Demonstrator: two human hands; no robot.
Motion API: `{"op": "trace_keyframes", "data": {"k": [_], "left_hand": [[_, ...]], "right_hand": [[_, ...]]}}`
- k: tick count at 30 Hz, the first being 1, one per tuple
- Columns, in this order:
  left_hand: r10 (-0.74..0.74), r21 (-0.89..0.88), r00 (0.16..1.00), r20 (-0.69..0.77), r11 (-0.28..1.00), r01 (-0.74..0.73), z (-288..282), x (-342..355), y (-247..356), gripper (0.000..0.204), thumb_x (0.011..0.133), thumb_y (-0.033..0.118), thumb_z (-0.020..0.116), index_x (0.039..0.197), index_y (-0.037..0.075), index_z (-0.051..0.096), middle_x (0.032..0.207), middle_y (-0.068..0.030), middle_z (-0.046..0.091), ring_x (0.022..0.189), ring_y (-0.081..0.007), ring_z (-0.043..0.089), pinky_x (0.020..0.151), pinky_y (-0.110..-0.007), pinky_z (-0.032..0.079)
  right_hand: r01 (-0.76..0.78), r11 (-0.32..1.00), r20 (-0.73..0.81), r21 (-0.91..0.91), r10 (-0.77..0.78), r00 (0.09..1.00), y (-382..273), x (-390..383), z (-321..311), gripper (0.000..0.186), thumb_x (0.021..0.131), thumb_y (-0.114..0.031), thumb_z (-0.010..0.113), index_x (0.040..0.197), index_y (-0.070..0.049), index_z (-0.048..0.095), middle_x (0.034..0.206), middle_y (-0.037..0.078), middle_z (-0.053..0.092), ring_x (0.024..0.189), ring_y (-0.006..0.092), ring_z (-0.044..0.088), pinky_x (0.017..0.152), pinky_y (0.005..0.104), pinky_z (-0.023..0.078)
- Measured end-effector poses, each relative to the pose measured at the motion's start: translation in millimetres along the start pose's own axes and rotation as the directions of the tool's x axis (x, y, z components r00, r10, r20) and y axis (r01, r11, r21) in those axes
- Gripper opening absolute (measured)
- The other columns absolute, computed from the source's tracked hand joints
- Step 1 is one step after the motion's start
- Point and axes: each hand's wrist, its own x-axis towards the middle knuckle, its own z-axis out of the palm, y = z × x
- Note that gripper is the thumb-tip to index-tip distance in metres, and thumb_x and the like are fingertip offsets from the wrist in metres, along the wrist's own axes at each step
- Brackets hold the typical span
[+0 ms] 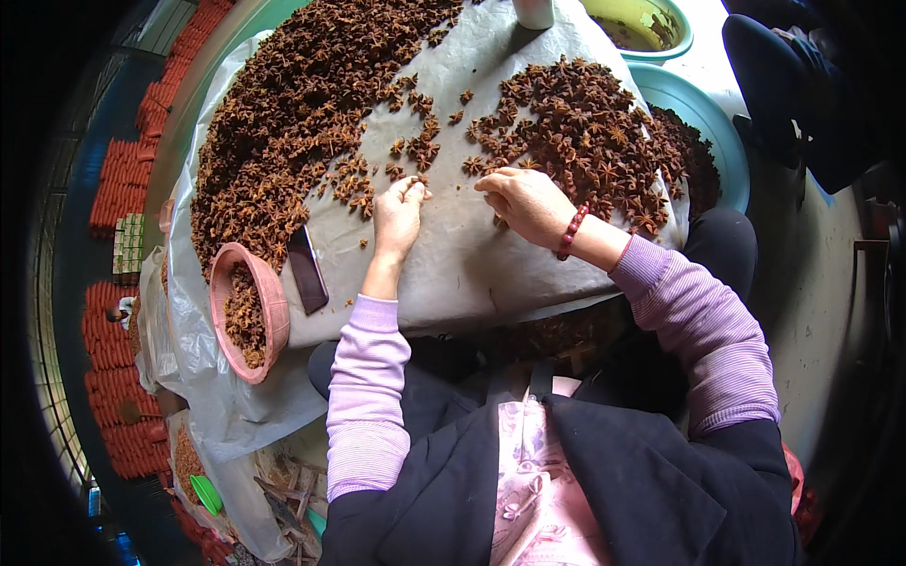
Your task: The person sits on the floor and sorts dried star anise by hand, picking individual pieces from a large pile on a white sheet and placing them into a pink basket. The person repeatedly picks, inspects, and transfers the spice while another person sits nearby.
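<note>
Pinched grip – left hand [397, 216] on spiky star anise [415, 181]; right hand [525, 203] curled

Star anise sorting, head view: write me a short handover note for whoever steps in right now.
Left hand: fingertips pinched at loose pods at the edge of the large star anise pile; what it grips cannot be told.
Right hand: fingers curled at the near edge of the smaller star anise pile; grip unclear.
Both piles lie on a grey sheet. Pink bowl at left is part filled with pods; a dark phone lies beside it.
Done: some pods in the bowl, two piles apart. Left: most of the large pile.
</note>
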Motion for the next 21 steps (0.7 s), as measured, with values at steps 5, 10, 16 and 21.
{"op": "trace_keyframes", "data": {"k": [5, 10, 16, 21], "left_hand": [[-0.113, -0.195, 0.963, 0.245, 0.967, 0.163, 12.9, -20.8, 19.4, 0.024, 0.092, 0.016, 0.062, 0.108, -0.001, 0.065, 0.086, -0.0042, 0.069, 0.074, -0.0084, 0.061, 0.065, -0.022, 0.048], [-0.012, 0.111, 0.999, -0.051, 0.994, 0.017, -1.7, 27.1, 9.3, 0.016, 0.090, 0.017, 0.062, 0.094, 0.006, 0.072, 0.080, -0.0015, 0.069, 0.063, -0.0068, 0.054, 0.059, -0.022, 0.046], [0.008, 0.752, 1.000, -0.021, 0.659, 0.010, 15.7, 62.1, 13.4, 0.027, 0.074, 0.026, 0.066, 0.094, 0.010, 0.073, 0.086, -0.0161, 0.070, 0.084, -0.0315, 0.067, 0.077, -0.040, 0.051], [0.284, 0.607, 0.959, -0.008, 0.763, -0.221, 9.6, 29.2, -0.6, 0.019, 0.080, 0.016, 0.067, 0.094, 0.003, 0.070, 0.083, -0.0161, 0.069, 0.075, -0.0268, 0.068, 0.070, -0.034, 0.052]], "right_hand": [[-0.084, 0.982, -0.060, 0.172, 0.095, 0.994, -3.9, 0.4, 0.8, 0.023, 0.084, -0.011, 0.061, 0.105, -0.003, 0.065, 0.097, 0.016, 0.067, 0.091, 0.0328, 0.064, 0.081, 0.0416, 0.051], [-0.057, 0.986, -0.062, 0.158, 0.067, 0.996, -11.7, 2.1, 0.9, 0.020, 0.085, -0.010, 0.059, 0.102, -0.003, 0.066, 0.095, 0.016, 0.067, 0.089, 0.0331, 0.064, 0.080, 0.0416, 0.052], [0.021, 0.998, -0.082, 0.064, -0.016, 0.997, -2.4, 1.6, 3.2, 0.016, 0.087, -0.007, 0.057, 0.098, -0.001, 0.066, 0.089, 0.015, 0.067, 0.078, 0.0305, 0.065, 0.071, 0.0371, 0.053], [-0.054, 0.995, -0.033, 0.086, 0.057, 0.998, -3.4, 4.5, 0.3, 0.020, 0.088, -0.013, 0.055, 0.099, -0.003, 0.067, 0.092, 0.014, 0.067, 0.086, 0.0317, 0.065, 0.078, 0.0399, 0.052]]}}
